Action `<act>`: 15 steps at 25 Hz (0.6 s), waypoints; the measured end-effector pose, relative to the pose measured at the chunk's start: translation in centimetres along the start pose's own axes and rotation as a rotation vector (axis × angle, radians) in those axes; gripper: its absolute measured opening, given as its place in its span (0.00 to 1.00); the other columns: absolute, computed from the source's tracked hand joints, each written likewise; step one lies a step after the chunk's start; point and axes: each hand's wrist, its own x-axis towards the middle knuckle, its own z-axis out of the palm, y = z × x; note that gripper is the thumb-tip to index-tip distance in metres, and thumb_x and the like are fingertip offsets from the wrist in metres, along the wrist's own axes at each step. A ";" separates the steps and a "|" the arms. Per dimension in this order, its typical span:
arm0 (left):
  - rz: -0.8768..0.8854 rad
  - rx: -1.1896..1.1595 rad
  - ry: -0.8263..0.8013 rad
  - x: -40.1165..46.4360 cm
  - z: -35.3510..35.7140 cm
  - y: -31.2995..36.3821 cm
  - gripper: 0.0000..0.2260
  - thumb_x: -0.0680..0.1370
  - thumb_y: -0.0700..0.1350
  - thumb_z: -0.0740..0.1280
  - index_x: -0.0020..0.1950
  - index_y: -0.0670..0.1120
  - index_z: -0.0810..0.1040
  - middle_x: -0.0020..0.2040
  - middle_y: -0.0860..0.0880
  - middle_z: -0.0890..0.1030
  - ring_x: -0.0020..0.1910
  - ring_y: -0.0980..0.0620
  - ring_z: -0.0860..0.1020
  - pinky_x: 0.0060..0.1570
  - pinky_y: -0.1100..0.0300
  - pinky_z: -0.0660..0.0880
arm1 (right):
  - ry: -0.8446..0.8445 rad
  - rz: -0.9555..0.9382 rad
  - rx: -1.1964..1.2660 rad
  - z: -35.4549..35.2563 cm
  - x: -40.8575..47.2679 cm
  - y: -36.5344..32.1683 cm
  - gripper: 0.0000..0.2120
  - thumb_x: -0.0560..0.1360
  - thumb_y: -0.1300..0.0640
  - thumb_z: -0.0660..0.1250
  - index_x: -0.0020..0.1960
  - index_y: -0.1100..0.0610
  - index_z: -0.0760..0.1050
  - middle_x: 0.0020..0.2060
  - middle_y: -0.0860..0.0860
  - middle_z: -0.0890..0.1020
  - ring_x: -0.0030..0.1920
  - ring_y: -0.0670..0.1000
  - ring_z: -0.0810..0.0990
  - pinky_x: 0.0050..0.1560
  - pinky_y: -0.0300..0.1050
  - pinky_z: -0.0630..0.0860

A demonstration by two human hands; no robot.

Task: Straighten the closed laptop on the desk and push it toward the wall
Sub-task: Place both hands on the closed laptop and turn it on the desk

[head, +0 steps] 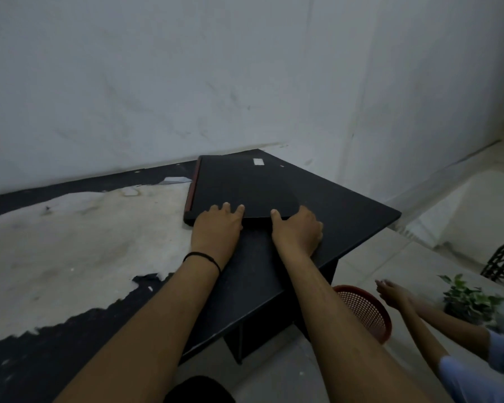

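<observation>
Now both hands flat, left hand (217, 225), right hand (297, 231), on laptop (242, 187) near edge.

Dim, flat, soft light; wide-angle bending at blurred edges.

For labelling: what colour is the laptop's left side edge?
Red, on the laptop; head view.

arms: bare, no sleeves | left wrist: thin black band (202, 257) (cord-like, at 10 o'clock of the right forearm) | hands: ungloved
</observation>
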 end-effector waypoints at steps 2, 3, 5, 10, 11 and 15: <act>-0.021 -0.007 -0.013 -0.4 -0.3 0.0 0.24 0.83 0.53 0.58 0.77 0.49 0.60 0.69 0.44 0.73 0.61 0.43 0.75 0.46 0.51 0.74 | -0.034 0.014 0.035 -0.4 0.3 0.0 0.25 0.70 0.39 0.73 0.58 0.56 0.78 0.55 0.53 0.82 0.58 0.59 0.77 0.60 0.55 0.74; -0.030 -0.003 -0.019 -0.5 -0.5 0.3 0.25 0.82 0.55 0.58 0.77 0.49 0.61 0.68 0.44 0.73 0.62 0.43 0.75 0.47 0.50 0.75 | -0.063 0.020 0.054 -0.8 0.8 0.2 0.26 0.69 0.39 0.74 0.57 0.56 0.79 0.54 0.53 0.83 0.56 0.58 0.78 0.59 0.55 0.76; -0.059 0.003 -0.009 -0.4 -0.6 1.0 0.26 0.81 0.59 0.58 0.75 0.48 0.65 0.65 0.43 0.76 0.60 0.42 0.75 0.47 0.50 0.74 | -0.131 -0.004 0.088 -1.6 2.2 0.8 0.22 0.70 0.42 0.74 0.57 0.55 0.80 0.52 0.51 0.83 0.54 0.56 0.81 0.56 0.51 0.78; -0.009 -0.112 0.067 1.9 -0.2 5.1 0.30 0.78 0.67 0.55 0.71 0.48 0.70 0.61 0.44 0.77 0.59 0.42 0.74 0.54 0.47 0.73 | -0.251 -0.115 0.055 -3.6 6.9 2.4 0.07 0.76 0.52 0.68 0.43 0.48 0.84 0.42 0.44 0.84 0.44 0.46 0.80 0.47 0.42 0.75; 0.000 -0.137 0.067 2.7 0.0 6.2 0.31 0.77 0.68 0.54 0.70 0.48 0.70 0.61 0.43 0.77 0.59 0.41 0.74 0.56 0.46 0.73 | -0.257 -0.119 0.075 -3.5 7.9 2.7 0.07 0.75 0.53 0.67 0.41 0.49 0.83 0.41 0.44 0.85 0.42 0.45 0.80 0.46 0.42 0.76; -0.013 -0.168 0.042 5.1 0.5 9.5 0.32 0.76 0.68 0.55 0.72 0.47 0.69 0.65 0.41 0.75 0.62 0.39 0.71 0.62 0.41 0.68 | -0.239 -0.108 0.206 -2.5 9.2 3.2 0.09 0.74 0.57 0.65 0.46 0.51 0.85 0.38 0.45 0.86 0.38 0.47 0.85 0.42 0.48 0.83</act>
